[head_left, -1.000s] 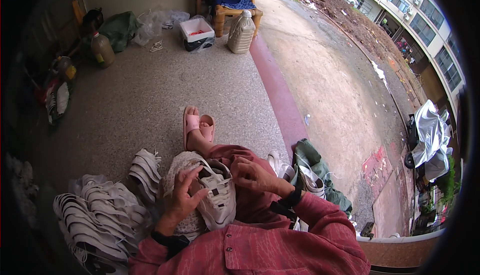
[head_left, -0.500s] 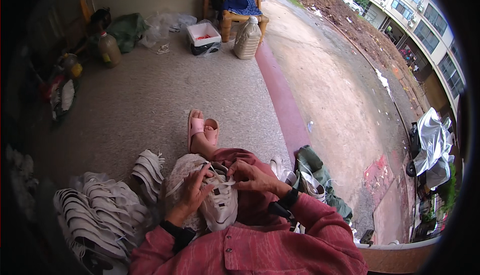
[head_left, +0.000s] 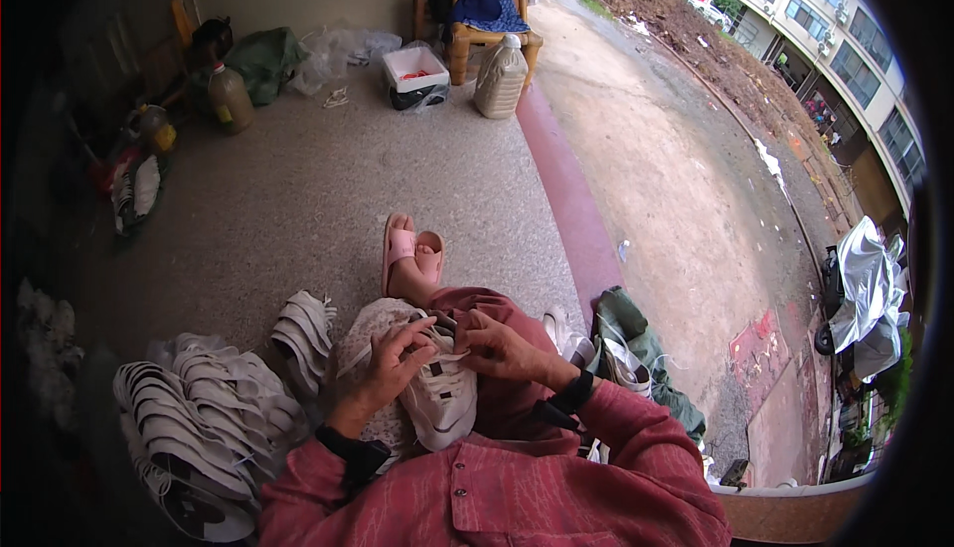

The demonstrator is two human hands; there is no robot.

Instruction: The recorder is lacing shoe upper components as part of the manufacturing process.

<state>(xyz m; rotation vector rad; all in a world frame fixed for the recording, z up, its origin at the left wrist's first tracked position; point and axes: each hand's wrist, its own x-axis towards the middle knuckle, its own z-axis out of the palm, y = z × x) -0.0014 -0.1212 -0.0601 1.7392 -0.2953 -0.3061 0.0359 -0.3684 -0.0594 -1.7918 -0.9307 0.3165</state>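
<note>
A white shoe upper (head_left: 440, 410) with dark patches lies across my lap, its toe toward me. My left hand (head_left: 396, 360) is at the left side of its opening, thumb and forefinger curled in at the top eyelets. On the other side, my right hand (head_left: 502, 348) pinches a white shoelace close to the upper's edge; the lace is partly hidden by the fingers. Under the upper, a pale lacy cloth (head_left: 360, 333) covers part of my lap. Nested white shoe uppers (head_left: 174, 413) are stacked to my left, with a smaller stack (head_left: 302, 333) nearer my knee.
More white shoes (head_left: 624, 366) and a dark green bag (head_left: 651, 398) lie to my right. Ahead are a white foam box (head_left: 416, 68), a large plastic jug (head_left: 500, 78) and a bamboo chair (head_left: 459, 55). A brown-filled bottle (head_left: 229, 100) stands at the left wall.
Both hands stay at the upper's opening while their fingers shift. My left fingers have moved up and right, toward the top eyelets. The whole view has shifted slightly.
</note>
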